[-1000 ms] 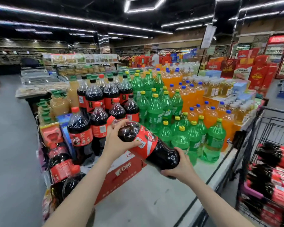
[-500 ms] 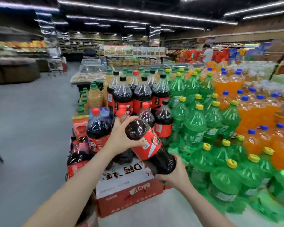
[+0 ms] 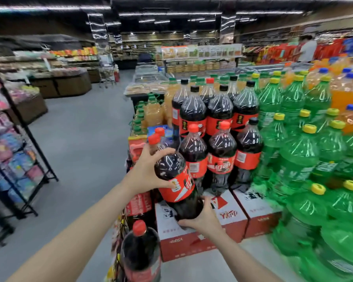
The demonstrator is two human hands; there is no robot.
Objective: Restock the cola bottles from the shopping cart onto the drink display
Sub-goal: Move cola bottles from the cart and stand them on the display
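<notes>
I hold a large cola bottle (image 3: 176, 183) with a red label and red cap, tilted with its cap up and to the left. My left hand (image 3: 146, 169) grips its shoulder near the neck. My right hand (image 3: 202, 219) cups its base from below. The bottle hangs just over a red and white carton (image 3: 192, 239) at the left end of the drink display. Directly behind it stand several upright cola bottles (image 3: 221, 157) on cartons. The shopping cart is out of view.
Green soda bottles (image 3: 300, 157) fill the display to the right, orange ones (image 3: 346, 94) behind them. Another cola bottle (image 3: 140, 251) stands low at the display's left corner. A black wire rack (image 3: 18, 139) stands left across the grey aisle. A person (image 3: 307, 48) stands far back.
The cola bottle has come more upright and lower, closer to the carton in front of the standing cola bottles. My view has swung left; the cart has left the frame.
</notes>
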